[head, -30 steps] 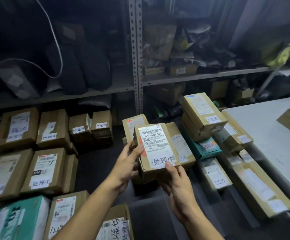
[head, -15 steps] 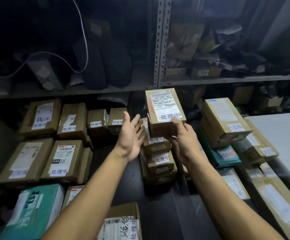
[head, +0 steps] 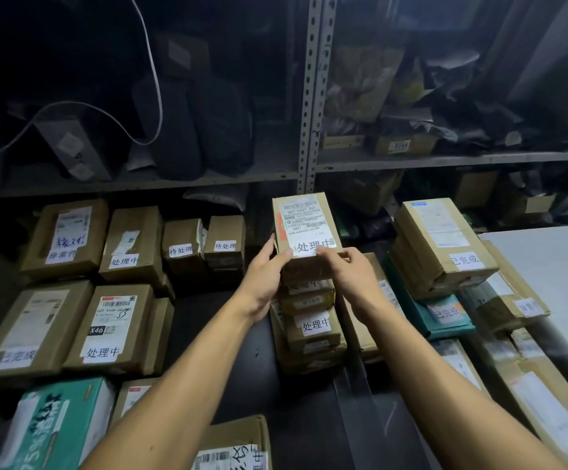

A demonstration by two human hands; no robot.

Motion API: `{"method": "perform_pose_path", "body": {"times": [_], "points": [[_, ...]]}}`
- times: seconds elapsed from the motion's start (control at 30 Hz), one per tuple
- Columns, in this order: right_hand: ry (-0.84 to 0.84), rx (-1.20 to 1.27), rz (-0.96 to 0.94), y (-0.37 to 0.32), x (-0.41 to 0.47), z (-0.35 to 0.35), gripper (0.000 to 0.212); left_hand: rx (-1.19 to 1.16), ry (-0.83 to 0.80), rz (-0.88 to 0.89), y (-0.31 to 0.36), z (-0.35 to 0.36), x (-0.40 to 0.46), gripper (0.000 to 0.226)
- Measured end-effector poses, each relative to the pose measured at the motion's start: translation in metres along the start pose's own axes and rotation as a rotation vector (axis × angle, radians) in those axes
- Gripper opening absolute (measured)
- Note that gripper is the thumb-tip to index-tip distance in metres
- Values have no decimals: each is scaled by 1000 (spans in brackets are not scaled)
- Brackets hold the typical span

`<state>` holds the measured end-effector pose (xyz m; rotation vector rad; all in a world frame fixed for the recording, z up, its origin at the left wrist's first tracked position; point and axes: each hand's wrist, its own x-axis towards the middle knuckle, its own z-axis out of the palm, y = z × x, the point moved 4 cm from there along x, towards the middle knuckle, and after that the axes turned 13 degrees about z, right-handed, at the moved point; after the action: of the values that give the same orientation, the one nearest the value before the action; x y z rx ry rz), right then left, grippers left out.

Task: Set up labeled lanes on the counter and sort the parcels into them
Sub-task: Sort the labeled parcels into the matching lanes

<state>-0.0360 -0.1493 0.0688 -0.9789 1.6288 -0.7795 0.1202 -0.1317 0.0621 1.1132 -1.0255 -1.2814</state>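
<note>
A brown cardboard parcel (head: 304, 225) with a white shipping label and a handwritten tag rests on top of a stack of small parcels (head: 313, 329) in the middle of the dark counter (head: 248, 374). My left hand (head: 265, 276) grips its near left corner, thumb on the top face. My right hand (head: 352, 274) pinches the near right edge, fingers over the tag. More tagged parcels lie in rows to the left (head: 112, 323) and in a pile to the right (head: 442, 245).
Metal shelving (head: 313, 96) packed with bags and boxes rises behind the counter. A white tabletop (head: 554, 266) is at the right. A teal-and-white box (head: 55, 425) and another labelled box (head: 235, 449) sit at the near edge.
The parcel came down from the air onto the middle stack. My left hand, open beside it half a second ago, now holds its left corner. The view shifted left.
</note>
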Motion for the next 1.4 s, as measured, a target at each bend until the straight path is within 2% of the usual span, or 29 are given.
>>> {"method": "perform_pose_path", "body": {"times": [0.1,0.33,0.43,0.47,0.53,0.63,0.73,0.8,0.9,0.97,1.13,1.27,1.4], "points": [[-21,-52,46,15,6,1,43,13,10,-42,-18,-3,-1,43],[-55,-67,15,23,4,-1,49,16,20,-60,-34,-5,-1,53],[-44,-63,5,21,4,-2,51,12,49,-62,-35,-7,-3,65],[-40,-63,-1,20,2,-2,52,12,54,-64,-35,-8,-5,70],[7,-116,-39,18,1,-3,69,18,56,-63,-33,-11,-8,75],[174,-292,-200,11,-7,-1,73,51,68,-66,-29,-18,-15,78],[334,-334,-423,-2,-29,5,63,87,87,-41,-25,-30,-22,72],[381,-308,-584,-8,-45,13,55,116,107,-11,-23,-40,-30,69],[299,-213,-779,-6,-67,30,45,162,140,-9,-26,-62,-48,67],[188,-207,-814,7,-79,47,39,193,166,-32,-34,-79,-65,65],[-125,-507,-598,79,-85,93,33,318,240,-127,-68,-121,-116,58],[-289,-761,-206,158,-82,114,51,513,207,-280,-108,-145,-161,52],[-401,-872,161,224,-82,114,69,671,104,-423,-139,-155,-204,50]]}}
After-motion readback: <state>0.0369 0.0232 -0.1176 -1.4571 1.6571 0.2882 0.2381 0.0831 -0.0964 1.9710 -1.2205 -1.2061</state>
